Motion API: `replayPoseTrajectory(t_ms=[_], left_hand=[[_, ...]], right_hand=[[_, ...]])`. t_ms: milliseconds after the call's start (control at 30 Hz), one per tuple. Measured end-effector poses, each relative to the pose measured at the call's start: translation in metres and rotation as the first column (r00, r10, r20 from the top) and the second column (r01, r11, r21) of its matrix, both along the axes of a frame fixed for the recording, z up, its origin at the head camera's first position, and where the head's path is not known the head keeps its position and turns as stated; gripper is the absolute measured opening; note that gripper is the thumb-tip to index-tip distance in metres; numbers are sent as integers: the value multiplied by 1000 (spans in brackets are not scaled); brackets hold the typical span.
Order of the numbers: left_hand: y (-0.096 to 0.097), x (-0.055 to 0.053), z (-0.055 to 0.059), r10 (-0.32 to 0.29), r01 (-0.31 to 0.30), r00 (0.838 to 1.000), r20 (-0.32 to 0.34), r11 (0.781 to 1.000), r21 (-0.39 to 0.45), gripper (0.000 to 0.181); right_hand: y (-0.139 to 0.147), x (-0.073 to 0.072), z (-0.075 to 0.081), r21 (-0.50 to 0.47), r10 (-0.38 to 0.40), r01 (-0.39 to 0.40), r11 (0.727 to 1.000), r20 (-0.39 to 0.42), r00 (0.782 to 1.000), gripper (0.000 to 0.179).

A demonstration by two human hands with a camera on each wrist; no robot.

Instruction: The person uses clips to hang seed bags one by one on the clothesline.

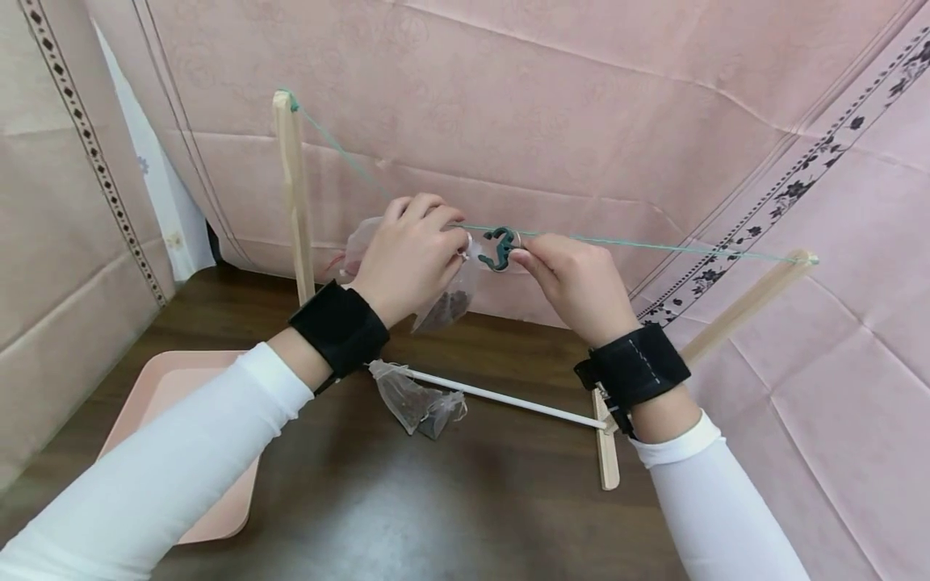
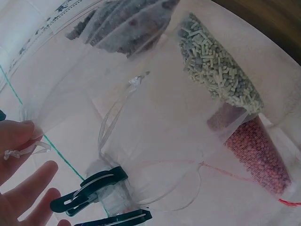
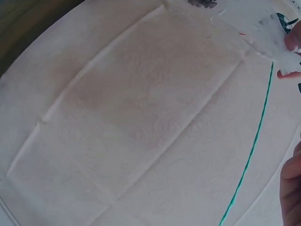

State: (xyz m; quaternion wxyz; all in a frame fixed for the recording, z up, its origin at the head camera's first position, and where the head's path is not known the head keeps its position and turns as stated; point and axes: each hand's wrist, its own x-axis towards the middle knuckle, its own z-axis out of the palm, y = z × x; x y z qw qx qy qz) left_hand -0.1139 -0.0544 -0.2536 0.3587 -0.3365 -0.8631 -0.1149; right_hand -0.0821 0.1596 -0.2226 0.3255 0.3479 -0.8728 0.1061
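Dark-filled bag: centre of the head view, a sheer drawstring pouch, clear and wrinkled, dark lumpy contents sagging at its base, its top at the green string.
Left hand: thumb and forefinger of the left hand pinch the pouch's top beside a white ribbon; the other fingers spread loosely.
Clip: just right of centre, a dark green clip, its two curved arms apart and facing left.
Right hand: thumb and forefinger of the right hand pinch the clip's handle end, closed close together.
Hanging neighbours: right side of the left wrist view, a pale green pellet bag overlapping a red pellet bag.
Lower centre, head view: another sheer bag by a white rod.
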Motion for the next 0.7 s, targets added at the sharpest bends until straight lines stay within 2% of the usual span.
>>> replayPoseTrajectory(t_ms=[267,467,700], left_hand=[[-3,-2,1,29,-29,999,25,1000,-11,13],[-5,-10,2,39,-40,998,46,999,6,13],[-6,-17,10,49,-49,998,45,999,-6,14]], right_hand=[[-3,-7,9,62,4,-5,998,23,1000,33],[-6,-13,12,75,-23,20,997,39,999,36],[-9,-21,13,89,-27,24,996,32,999,38]])
